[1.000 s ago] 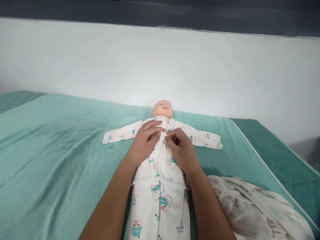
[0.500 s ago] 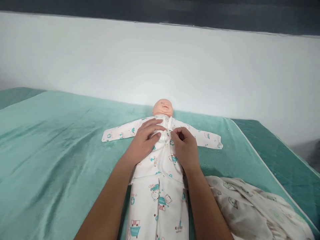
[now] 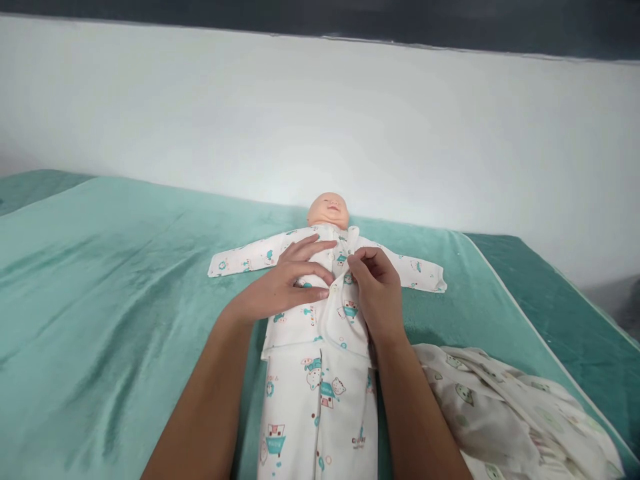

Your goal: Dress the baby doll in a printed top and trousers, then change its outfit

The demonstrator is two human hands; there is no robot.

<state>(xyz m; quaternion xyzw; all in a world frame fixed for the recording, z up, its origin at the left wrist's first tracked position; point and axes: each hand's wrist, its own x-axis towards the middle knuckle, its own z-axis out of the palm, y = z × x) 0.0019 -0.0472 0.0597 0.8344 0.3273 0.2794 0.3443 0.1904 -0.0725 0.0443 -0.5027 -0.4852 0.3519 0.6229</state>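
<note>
A baby doll (image 3: pixel 327 208) lies on its back on a teal towel (image 3: pixel 110 287), arms spread, dressed in a white printed top (image 3: pixel 345 313) and matching trousers (image 3: pixel 320 413). My left hand (image 3: pixel 285 283) rests flat on the doll's chest, fingers stretched out, pressing the left side of the top down. My right hand (image 3: pixel 377 290) is curled, its fingertips pinching the top's front edge near the collar, just right of the button line.
A crumpled white printed cloth (image 3: pixel 505 413) lies at the lower right on the towel. A white wall (image 3: pixel 320 127) rises just behind the doll's head. The towel's right edge (image 3: pixel 530 333) runs diagonally over a darker teal surface.
Both hands have shifted slightly on the chest. My left hand has turned flatter and moved down a little; my right hand's pinch has moved up toward the collar.
</note>
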